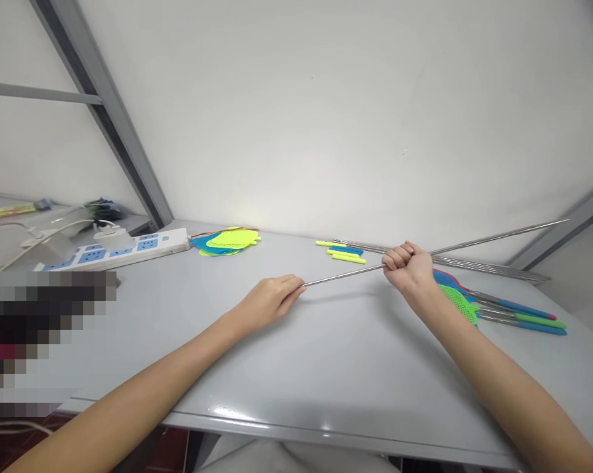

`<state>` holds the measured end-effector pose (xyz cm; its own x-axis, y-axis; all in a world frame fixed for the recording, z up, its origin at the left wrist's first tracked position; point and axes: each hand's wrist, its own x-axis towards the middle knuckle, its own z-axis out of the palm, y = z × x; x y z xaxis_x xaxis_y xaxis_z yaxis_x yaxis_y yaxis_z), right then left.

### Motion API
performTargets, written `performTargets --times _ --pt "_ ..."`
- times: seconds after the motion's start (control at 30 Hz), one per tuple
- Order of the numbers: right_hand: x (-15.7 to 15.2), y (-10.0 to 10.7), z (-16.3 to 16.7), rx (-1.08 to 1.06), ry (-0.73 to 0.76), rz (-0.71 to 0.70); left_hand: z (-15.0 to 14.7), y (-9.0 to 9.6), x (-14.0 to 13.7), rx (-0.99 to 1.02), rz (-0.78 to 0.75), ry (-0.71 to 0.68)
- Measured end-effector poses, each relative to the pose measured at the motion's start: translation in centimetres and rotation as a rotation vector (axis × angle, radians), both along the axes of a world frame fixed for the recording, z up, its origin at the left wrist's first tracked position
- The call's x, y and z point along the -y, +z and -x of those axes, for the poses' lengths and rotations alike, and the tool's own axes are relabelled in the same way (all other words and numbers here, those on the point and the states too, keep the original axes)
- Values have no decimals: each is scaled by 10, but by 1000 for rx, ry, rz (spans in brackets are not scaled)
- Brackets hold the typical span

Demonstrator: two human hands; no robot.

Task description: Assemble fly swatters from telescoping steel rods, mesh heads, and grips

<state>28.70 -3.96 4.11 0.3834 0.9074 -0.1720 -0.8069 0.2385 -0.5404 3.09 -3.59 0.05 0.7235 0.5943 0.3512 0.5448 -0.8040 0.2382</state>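
Note:
A thin metal rod (343, 276) stretches between my two hands above the table. My left hand (277, 295) pinches its left end with closed fingers. Farther along, my right hand (407, 266) is wrapped round the rod, which runs on past it up to the right. Behind my right hand lies a bundle of similar metal rods (488, 268). Short yellow and blue handle tubes (346, 256) lie left of that hand. Beside my right forearm are several fly swatters with a green mesh head (457, 302) and coloured handles (533, 318), partly hidden by the arm.
Yellow and blue swatter heads (230, 241) are piled at the back of the grey table (296, 368). A white power strip (171, 243) with plugs and cables lies at the left. Grey metal frame posts (114, 125) stand at both sides before a white wall (326, 118).

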Motion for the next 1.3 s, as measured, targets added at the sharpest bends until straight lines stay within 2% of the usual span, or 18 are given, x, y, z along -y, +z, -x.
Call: performTargets --times 0.23,0.37,0.57,0.8,1.1,1.3 --pt "1 1 1 62 2 1 -3 -7 4 -60 -25 -37" --pt "2 1 4 112 1 -18 -4 -15 5 -64 -17 -10" --pt "6 -1 13 160 -23 -60 -5 -23 4 -53 90 13" --pt "8 -4 21 183 10 -112 -4 -22 2 55 232 -36" --pt "5 -12 21 132 27 -60 -5 -21 1 78 280 -36" --pt "7 -12 22 142 18 -80 -6 -21 0 77 294 -32"
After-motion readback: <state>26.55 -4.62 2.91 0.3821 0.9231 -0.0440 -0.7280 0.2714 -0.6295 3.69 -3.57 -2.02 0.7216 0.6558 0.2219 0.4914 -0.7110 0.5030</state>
